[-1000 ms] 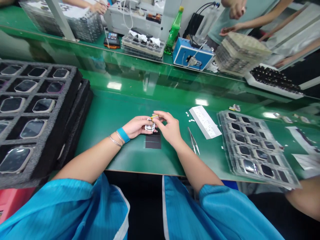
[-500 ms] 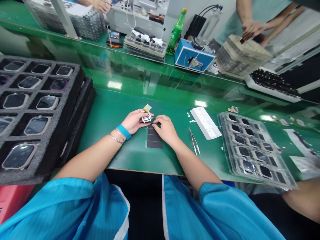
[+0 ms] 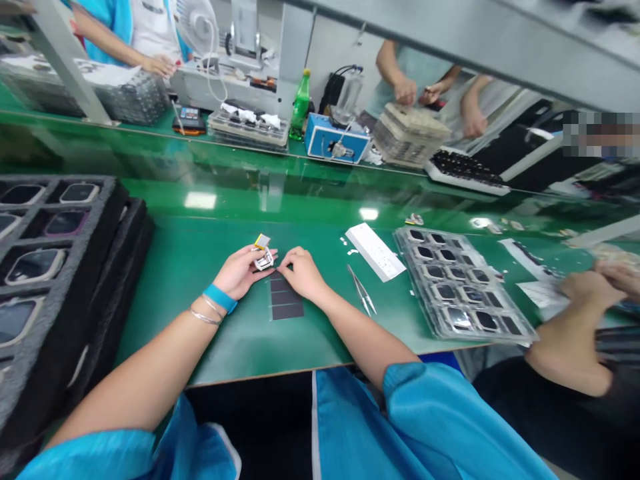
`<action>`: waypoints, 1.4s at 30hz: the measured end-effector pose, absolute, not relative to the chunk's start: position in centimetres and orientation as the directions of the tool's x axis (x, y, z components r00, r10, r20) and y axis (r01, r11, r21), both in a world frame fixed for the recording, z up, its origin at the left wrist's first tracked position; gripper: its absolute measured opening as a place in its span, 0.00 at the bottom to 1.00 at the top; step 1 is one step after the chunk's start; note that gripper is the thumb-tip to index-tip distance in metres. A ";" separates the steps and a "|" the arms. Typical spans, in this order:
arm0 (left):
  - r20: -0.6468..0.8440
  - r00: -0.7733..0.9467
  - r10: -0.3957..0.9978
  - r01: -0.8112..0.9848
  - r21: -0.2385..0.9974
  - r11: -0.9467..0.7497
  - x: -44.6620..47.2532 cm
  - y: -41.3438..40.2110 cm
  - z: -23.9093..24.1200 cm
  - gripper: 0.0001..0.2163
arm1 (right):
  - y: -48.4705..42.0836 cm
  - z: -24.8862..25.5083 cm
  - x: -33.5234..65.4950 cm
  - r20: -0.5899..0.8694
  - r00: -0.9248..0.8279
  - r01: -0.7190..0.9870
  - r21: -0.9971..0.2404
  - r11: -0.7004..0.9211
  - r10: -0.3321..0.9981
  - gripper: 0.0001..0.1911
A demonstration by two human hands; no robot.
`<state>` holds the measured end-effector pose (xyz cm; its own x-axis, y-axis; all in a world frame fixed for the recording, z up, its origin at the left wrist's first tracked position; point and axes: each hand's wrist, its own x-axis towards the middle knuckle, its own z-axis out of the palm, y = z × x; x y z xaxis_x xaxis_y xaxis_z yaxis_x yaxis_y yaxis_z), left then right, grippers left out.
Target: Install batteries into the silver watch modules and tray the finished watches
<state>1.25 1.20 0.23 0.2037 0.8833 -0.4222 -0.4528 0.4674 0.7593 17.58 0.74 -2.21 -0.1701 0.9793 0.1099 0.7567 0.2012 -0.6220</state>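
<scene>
My left hand point(image 3: 241, 270) is closed around a small silver smartwatch case point(image 3: 263, 259), its open inside facing up. A yellow-edged battery point(image 3: 262, 241) sticks up from the case's far side. Close by on the right, my right hand point(image 3: 303, 273) has thumb and index finger pressed together at the top end of a dark sheet point(image 3: 287, 298) divided into rectangles. What lies between those fingertips is too small to make out. The sheet lies flat on the green table point(image 3: 235, 347), partly covered by my right hand.
Tweezers point(image 3: 362, 291) and a white box point(image 3: 376, 251) with small bits lie to the right. Beyond them is a clear tray of watches point(image 3: 463, 283). Stacked foam trays point(image 3: 95, 267) stand left. A co-worker's arm point(image 3: 575, 333) reaches in at right; others work behind the glass.
My view has swung up and to the right, so the scene sits further left and lower. A co-worker's hands at right have come into view. My hands keep nearly the same pose.
</scene>
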 end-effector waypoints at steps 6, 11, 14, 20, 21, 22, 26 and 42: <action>-0.434 0.180 0.883 -0.428 0.773 0.468 1.3 1.2 0.5 0.05 | -0.5 -1.8 17.8 0.174 -0.313 0.773 -0.524 0.357 0.934 0.03; -0.435 0.172 0.884 -0.410 0.784 0.466 1.4 1.1 0.8 0.06 | -1.2 -0.8 18.7 0.274 -0.404 0.733 -0.474 0.488 0.873 0.03; -0.422 0.171 0.890 -0.398 0.797 0.455 1.5 1.1 0.9 0.06 | -1.4 -0.2 19.0 0.433 -0.352 0.617 -0.559 0.554 0.830 0.04; -0.368 0.145 0.919 -0.384 0.835 0.395 2.0 0.5 1.2 0.04 | -0.8 -0.4 19.2 0.387 -0.046 0.157 -0.908 0.390 0.921 0.13; -0.358 0.153 0.921 -0.377 0.841 0.389 2.1 0.3 1.3 0.05 | -0.7 -0.5 19.2 0.325 -0.033 0.085 -0.941 0.326 0.945 0.16; -0.352 0.168 0.921 -0.367 0.845 0.390 2.2 0.1 1.3 0.05 | -0.6 -0.6 19.2 0.265 -0.034 0.023 -0.964 0.266 0.964 0.18; -0.369 0.222 0.902 -0.330 0.843 0.426 2.7 -0.3 1.4 0.04 | -0.3 -0.5 19.3 0.117 -0.086 -0.126 -0.986 0.106 0.989 0.22; -0.350 0.231 0.908 -0.262 0.876 0.405 2.9 -0.4 0.9 0.06 | -1.3 -0.1 19.0 0.339 -0.258 0.315 -0.856 0.411 0.905 0.09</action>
<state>2.93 -0.37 0.87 0.2311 0.9077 -0.3503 -0.2616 0.4048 0.8762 19.01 -1.31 -0.05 -0.2582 0.9047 0.3389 0.3154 0.4105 -0.8556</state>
